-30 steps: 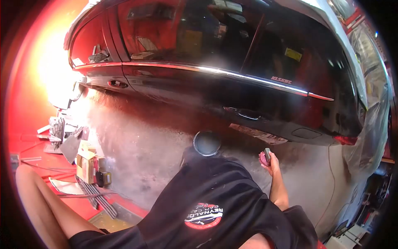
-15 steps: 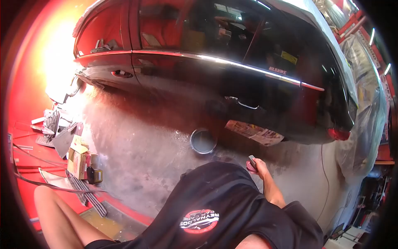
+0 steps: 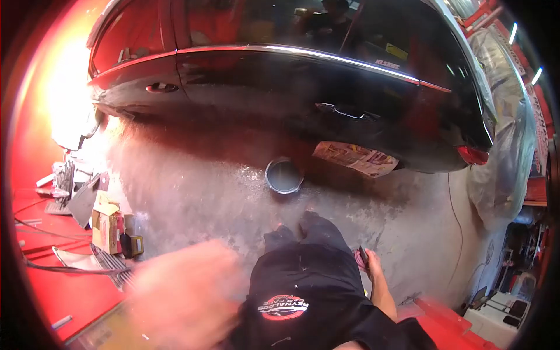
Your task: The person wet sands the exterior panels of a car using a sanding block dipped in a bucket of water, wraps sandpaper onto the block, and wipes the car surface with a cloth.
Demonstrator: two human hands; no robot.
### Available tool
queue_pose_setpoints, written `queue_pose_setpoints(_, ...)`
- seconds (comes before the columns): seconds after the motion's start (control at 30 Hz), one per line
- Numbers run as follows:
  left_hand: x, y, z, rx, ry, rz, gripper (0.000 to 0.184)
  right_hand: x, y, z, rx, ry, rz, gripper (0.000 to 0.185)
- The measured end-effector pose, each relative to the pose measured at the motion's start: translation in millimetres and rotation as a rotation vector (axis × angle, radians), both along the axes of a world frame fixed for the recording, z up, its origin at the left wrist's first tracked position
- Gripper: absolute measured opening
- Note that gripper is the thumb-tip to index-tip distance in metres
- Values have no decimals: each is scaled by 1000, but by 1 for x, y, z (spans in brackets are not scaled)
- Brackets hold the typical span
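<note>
Low in the view, on the right side of my body, my right hand (image 3: 371, 263) is closed around a small dark-and-pink block (image 3: 362, 257). My left hand (image 3: 189, 286) is a large smear in front of me at lower left; motion hides its fingers. Ahead of my feet, a round bucket (image 3: 269, 179) of greyish liquid stands on the concrete floor. Beyond it is a black car (image 3: 256, 87), side-on, with a bright chrome strip and a door handle (image 3: 344, 111). Printed paper (image 3: 356, 158) covers a low part toward the car's rear.
Boxes (image 3: 107, 230) and loose car parts (image 3: 73, 192) lie along the red wall at left, with cables (image 3: 70, 268) near them. Clear plastic sheeting (image 3: 499, 122) hangs behind the car at right. A thin cord (image 3: 460, 227) runs along the floor.
My left hand has swept in front of me from the lower left. My right hand is slightly lower, still holding the block. The view has tilted down, showing my legs.
</note>
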State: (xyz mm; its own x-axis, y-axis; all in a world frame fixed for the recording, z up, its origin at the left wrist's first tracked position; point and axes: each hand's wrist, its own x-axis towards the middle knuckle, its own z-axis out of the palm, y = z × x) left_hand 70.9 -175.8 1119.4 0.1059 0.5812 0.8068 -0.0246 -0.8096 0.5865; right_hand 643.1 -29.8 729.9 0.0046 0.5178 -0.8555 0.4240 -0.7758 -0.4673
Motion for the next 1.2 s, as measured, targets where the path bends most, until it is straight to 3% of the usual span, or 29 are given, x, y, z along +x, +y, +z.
queue_pose_setpoints(0.07, 50, 11, -37, -147, -179, -348, 34, 23, -1, -11, 17, -20, -19, 38)
queue_pose_setpoints(0.13, 102, 14, -51, -379, -273, -540, 29, 33, -2, -19, 40, -12, -27, 38)
queue_pose_setpoints(0.2, 145, 25, -62, -266, -601, -613, 19, 27, 9, -19, -50, 37, 13, 41)
queue_pose_setpoints(0.23, 149, 28, -53, -357, -704, -596, 13, 19, 15, -17, -66, 20, 33, 42)
queue_pose_setpoints(0.33, 172, 38, -25, -630, -884, -507, 19, -19, 55, -49, -121, 89, 161, 43)
queue_pose_setpoints(0.43, 191, 45, -36, -486, -923, -533, 22, -60, 89, -90, -74, 129, 222, 42)
queue_pose_setpoints(0.5, 193, 41, -59, -427, -889, -531, 25, -100, 105, -83, -60, 183, 272, 41)
queue_pose_setpoints(0.6, 170, 6, -94, -888, -1027, -520, 30, -181, 124, -92, -1, 261, 340, 37)
queue_pose_setpoints(0.7, 116, 9, -63, -607, -1511, -304, 27, -229, 131, -146, 133, 337, 500, 29)
queue_pose_setpoints(0.8, 74, 25, -70, -325, -1458, -414, 20, -317, 117, -113, 24, 313, 494, 26)
queue_pose_setpoints(0.87, 76, 41, -120, -363, -1198, -222, 19, -365, 111, -132, 8, 406, 516, 29)
queue_pose_setpoints(0.93, 63, 44, -167, -335, -1181, -111, 19, -414, 109, -155, -17, 499, 566, 34)
queue_pose_setpoints(1.0, 51, 44, -216, -291, -1253, -34, 20, -454, 99, -188, -57, 559, 559, 34)
queue_pose_setpoints(1.03, 45, 42, -238, -250, -1311, -6, 20, -464, 102, -230, -52, 564, 579, 36)
queue_pose_setpoints(1.1, 39, 41, -279, -166, -1453, 37, 21, -483, 106, -291, 169, 516, 757, 41)
queue_pose_setpoints(1.2, 34, 49, -347, -132, -1584, 94, 23, -488, 122, -382, 200, 240, 809, 37)
